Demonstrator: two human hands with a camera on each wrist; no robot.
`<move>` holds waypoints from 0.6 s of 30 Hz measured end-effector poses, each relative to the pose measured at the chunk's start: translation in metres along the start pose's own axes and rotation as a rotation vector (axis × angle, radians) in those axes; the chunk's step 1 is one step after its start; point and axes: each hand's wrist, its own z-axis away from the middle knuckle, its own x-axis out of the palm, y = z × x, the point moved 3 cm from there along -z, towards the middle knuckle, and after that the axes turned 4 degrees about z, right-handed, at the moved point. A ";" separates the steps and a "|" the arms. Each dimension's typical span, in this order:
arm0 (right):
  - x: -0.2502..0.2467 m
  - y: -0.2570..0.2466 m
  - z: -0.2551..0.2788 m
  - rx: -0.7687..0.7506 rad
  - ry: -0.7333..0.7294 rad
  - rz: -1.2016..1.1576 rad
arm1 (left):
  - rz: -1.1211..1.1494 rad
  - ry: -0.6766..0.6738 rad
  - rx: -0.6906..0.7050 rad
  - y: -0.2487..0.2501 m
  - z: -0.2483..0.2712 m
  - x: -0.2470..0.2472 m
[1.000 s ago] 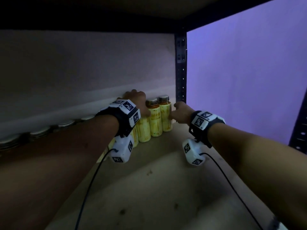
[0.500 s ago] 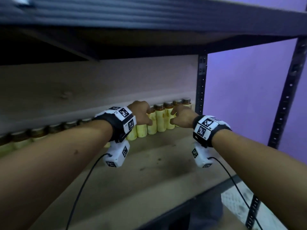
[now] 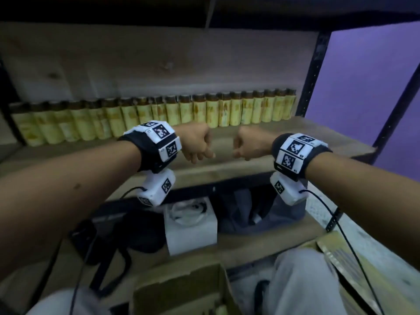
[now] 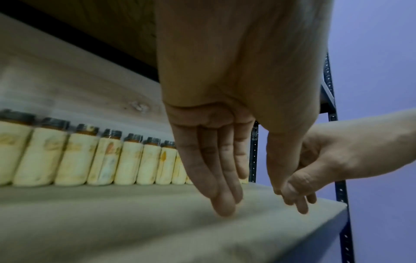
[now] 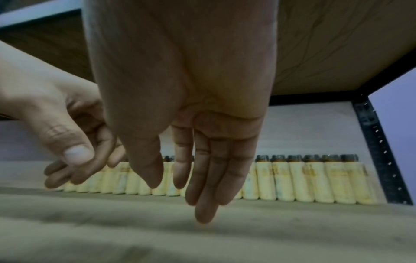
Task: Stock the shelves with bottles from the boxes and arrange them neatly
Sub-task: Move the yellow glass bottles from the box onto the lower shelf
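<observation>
Both hands hung loose and empty over the shelf, left hand beside right hand; bottles lined the back; restocking seemingly came next, calling for a reach down to the box.

bottle row: labels blurred, unreadable | cardboard box: cut by bottom edge, contents unclear

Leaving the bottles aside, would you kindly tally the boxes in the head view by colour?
White box: 1
Brown cardboard boxes: 2
Total: 3
</observation>
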 end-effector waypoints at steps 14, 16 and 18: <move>0.217 -0.044 0.088 -0.004 -0.404 -0.072 | 0.318 -0.354 -0.319 -0.092 0.093 0.255; 0.253 -0.043 0.087 0.031 -0.445 -0.093 | 0.368 -0.388 -0.376 -0.105 0.096 0.286; 0.286 -0.043 0.086 0.044 -0.448 -0.074 | 0.411 -0.401 -0.417 -0.117 0.096 0.315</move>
